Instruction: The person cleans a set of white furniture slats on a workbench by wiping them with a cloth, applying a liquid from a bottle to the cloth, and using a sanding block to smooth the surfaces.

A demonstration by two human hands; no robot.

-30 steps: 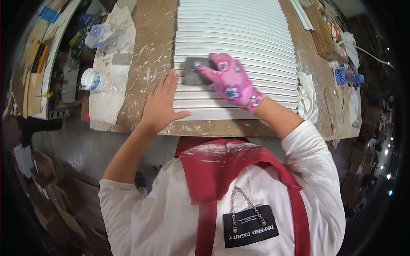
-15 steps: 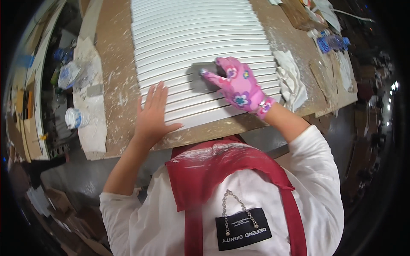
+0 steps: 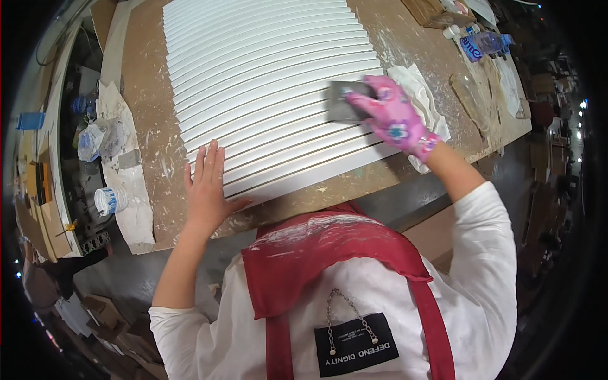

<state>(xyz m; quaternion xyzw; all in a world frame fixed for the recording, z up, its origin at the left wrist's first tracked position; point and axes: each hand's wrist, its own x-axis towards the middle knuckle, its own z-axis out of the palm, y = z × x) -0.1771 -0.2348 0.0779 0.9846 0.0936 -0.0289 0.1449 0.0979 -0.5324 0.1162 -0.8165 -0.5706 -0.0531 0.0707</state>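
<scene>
A white slatted panel [image 3: 272, 82] lies flat on the workbench before me, its slats running left to right. My left hand [image 3: 208, 190], bare, rests flat on the panel's near left corner with the fingers stretched out. On my right hand [image 3: 399, 117] is a pink flowered glove. Thumb and fingers close on a grey sanding pad [image 3: 345, 101], which sits against the slats near the panel's right edge. The pad looks slightly blurred. Part of it is hidden by the gloved hand.
A crumpled white cloth [image 3: 418, 95] lies right of the panel, partly behind my right hand. Plastic bottles [image 3: 484, 44] lie farther right. At left, a white cup [image 3: 109, 201] and a small grey block [image 3: 130, 159] stand on stained paper [image 3: 136, 218]. The workbench [image 3: 152, 82] is spattered white.
My right hand has moved right with the sanding pad, from mid-panel toward its right edge. The left hand stays at the near left corner. The whole view has shifted somewhat.
</scene>
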